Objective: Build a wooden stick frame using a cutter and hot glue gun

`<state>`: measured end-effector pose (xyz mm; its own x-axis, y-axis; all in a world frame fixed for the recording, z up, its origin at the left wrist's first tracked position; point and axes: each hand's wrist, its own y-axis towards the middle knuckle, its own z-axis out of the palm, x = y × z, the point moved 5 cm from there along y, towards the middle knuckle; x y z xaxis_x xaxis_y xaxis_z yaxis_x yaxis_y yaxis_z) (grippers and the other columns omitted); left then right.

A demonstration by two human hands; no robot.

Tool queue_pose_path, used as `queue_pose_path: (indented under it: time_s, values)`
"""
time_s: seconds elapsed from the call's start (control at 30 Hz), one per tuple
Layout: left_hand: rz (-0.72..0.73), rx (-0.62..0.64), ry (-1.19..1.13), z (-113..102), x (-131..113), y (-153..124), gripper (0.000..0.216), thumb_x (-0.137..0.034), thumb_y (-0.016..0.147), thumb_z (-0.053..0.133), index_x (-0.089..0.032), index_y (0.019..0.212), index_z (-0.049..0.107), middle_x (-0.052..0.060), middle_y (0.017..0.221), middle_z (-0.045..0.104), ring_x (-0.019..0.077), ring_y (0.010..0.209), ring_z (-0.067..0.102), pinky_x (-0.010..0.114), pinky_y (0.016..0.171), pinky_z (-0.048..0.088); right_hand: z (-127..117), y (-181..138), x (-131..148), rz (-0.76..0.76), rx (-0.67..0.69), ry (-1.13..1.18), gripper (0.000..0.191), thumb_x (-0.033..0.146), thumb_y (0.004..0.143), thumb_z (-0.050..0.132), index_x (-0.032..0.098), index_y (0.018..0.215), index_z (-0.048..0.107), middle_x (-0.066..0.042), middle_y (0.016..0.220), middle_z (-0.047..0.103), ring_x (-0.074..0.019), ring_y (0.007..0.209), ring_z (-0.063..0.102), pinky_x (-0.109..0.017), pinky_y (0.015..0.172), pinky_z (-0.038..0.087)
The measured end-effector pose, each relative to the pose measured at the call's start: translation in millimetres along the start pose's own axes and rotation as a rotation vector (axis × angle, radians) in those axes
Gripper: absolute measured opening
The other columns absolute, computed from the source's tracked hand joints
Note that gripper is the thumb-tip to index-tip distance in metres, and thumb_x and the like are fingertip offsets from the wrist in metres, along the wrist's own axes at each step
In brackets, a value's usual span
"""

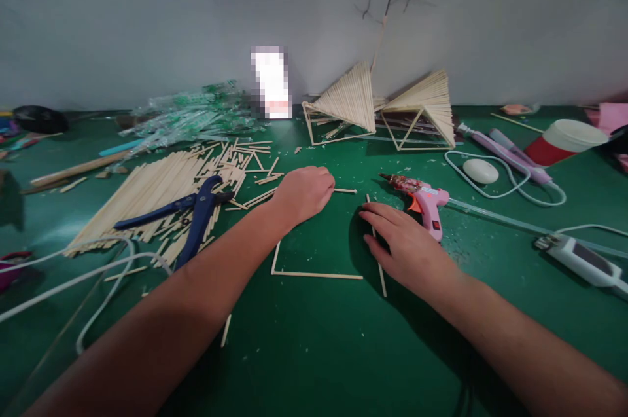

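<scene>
My left hand [307, 191] is closed over a thin wooden stick, its fingers curled down near the table. The bare end of that stick [347, 191] pokes out to the right. Below it, a bottom stick [318, 275] meets a side stick [275, 258] at a corner; my left forearm partly covers the side stick. My right hand [405, 243] grips a separate wooden stick [382, 279] lying crosswise to the bottom one, with a small gap between them. A pink glue gun [426, 201] lies just beyond my right hand, its tip pointing left.
Blue cutters [201, 220] rest on a pile of wooden sticks [152, 191] at left. Two stick-built structures [343, 103] [422, 109] stand by the wall. A cup [564, 142], a white oval object [481, 171] and cables lie right. Plastic wrappers [191, 109] sit behind.
</scene>
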<state>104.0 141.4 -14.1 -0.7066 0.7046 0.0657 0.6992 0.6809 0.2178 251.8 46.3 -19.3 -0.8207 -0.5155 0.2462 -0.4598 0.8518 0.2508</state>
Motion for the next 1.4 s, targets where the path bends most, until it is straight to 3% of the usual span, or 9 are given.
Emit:
queue_pose_path:
  time_s: [0.17, 0.27, 0.33, 0.4, 0.6, 0.9, 1.4]
  values:
    - [0.005, -0.003, -0.009, 1.0, 0.6, 0.9, 0.025, -0.024, 0.090, 0.044, -0.014, 0.086, 0.067, 0.007, 0.087, 0.068, 0.0197, 0.084, 0.062, 0.030, 0.069, 0.046, -1.8, 4.2, -2.2, -0.027, -0.009, 0.043, 0.030, 0.017, 0.088, 0.048, 0.013, 0.115, 0.060, -0.012, 0.124, 0.061, -0.0235, 0.114, 0.057, -0.040, 0.098, 0.047]
    - [0.002, 0.001, -0.011, 1.2, 0.4, 0.8, 0.024, -0.023, 0.090, 0.045, -0.014, 0.086, 0.067, 0.007, 0.087, 0.068, 0.0200, 0.084, 0.062, 0.030, 0.069, 0.046, -9.1, 4.3, -8.4, 0.157, 0.001, -0.107, 0.019, 0.030, 0.088, 0.052, 0.016, 0.093, 0.065, -0.009, 0.100, 0.067, -0.0249, 0.095, 0.063, -0.037, 0.076, 0.052]
    - [0.000, 0.006, -0.011, 1.2, 0.0, 0.5, 0.025, -0.023, 0.090, 0.045, -0.014, 0.086, 0.067, 0.007, 0.087, 0.068, 0.0202, 0.085, 0.062, 0.030, 0.069, 0.046, -12.4, 3.2, -11.9, 0.322, 0.074, -0.223, 0.024, 0.040, 0.087, 0.052, 0.019, 0.078, 0.062, -0.006, 0.080, 0.067, -0.0238, 0.075, 0.065, -0.033, 0.056, 0.046]
    - [-0.001, 0.011, -0.010, 1.1, -0.3, 0.1, 0.025, -0.023, 0.090, 0.044, -0.015, 0.086, 0.067, 0.006, 0.087, 0.068, 0.0203, 0.085, 0.062, 0.030, 0.068, 0.046, -13.1, 3.9, -11.6, 0.412, 0.175, -0.289, 0.026, 0.040, 0.088, 0.048, 0.020, 0.076, 0.059, -0.005, 0.072, 0.066, -0.0226, 0.065, 0.064, -0.029, 0.047, 0.036]
    - [-0.004, 0.003, -0.005, -0.2, 0.5, 0.7, 0.026, -0.024, 0.090, 0.044, -0.015, 0.085, 0.067, 0.006, 0.086, 0.068, 0.0202, 0.082, 0.062, 0.030, 0.066, 0.045, -11.2, 16.3, -8.6, 0.505, 0.307, -0.294, 0.018, 0.022, 0.081, 0.046, 0.016, 0.080, 0.063, -0.010, 0.072, 0.069, -0.0253, 0.070, 0.066, -0.029, 0.050, 0.033]
    - [-0.043, 0.004, 0.007, -0.8, 0.3, 1.1, 0.026, -0.025, 0.090, 0.043, -0.016, 0.086, 0.068, 0.006, 0.086, 0.068, 0.0199, 0.080, 0.063, 0.029, 0.062, 0.043, -6.2, 19.6, -1.5, 0.549, 0.286, -0.198, 0.020, 0.028, 0.079, 0.047, 0.020, 0.078, 0.066, -0.005, 0.075, 0.071, -0.0226, 0.070, 0.066, -0.030, 0.053, 0.035]
    - [-0.055, 0.027, 0.014, -0.7, -0.6, 1.2, 0.026, -0.025, 0.089, 0.043, -0.016, 0.087, 0.068, 0.006, 0.088, 0.068, 0.0209, 0.082, 0.063, 0.030, 0.063, 0.044, -1.1, 28.6, -0.2, 0.550, 0.262, -0.181, 0.025, 0.030, 0.080, 0.045, 0.020, 0.080, 0.067, -0.007, 0.075, 0.071, -0.0232, 0.069, 0.065, -0.030, 0.053, 0.035]
